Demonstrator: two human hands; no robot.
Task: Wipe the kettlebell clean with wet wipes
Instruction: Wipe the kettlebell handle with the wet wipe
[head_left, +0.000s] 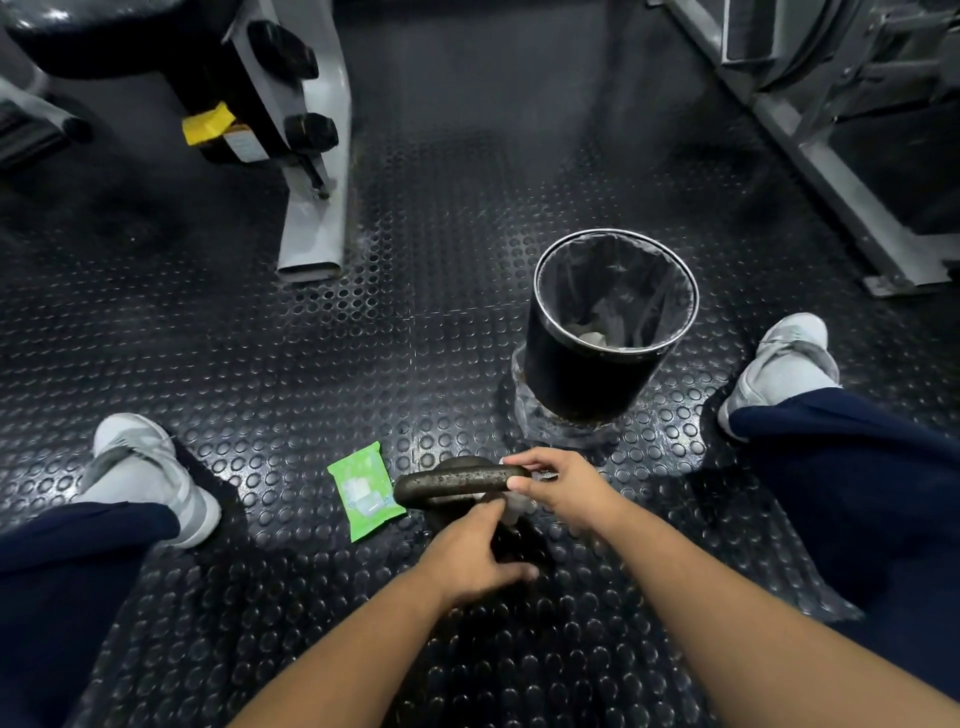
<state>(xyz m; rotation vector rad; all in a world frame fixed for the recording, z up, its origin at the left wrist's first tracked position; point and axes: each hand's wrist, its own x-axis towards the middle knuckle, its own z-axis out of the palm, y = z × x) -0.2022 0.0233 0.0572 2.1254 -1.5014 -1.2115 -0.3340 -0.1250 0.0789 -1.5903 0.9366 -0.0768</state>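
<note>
Studded floor (363, 338), both hands on kettlebell (457, 480).

A round black waste bin (587, 374) with a clear plastic liner and crumpled white scraps inside stands on the black studded rubber floor (260, 332). Grey steel gym machine frames (317, 208) rise at far left and far right. Grey sneakers (150, 478) flank the scene.

We see only the handle of the kettlebell (457, 480); its body hides beneath our left hand (475, 558). A pale wipe (517, 506) peeks out, mostly covered by our right hand (563, 486). At 1 o'clock, the bin's (587, 379) contents stay indistinct.
</note>
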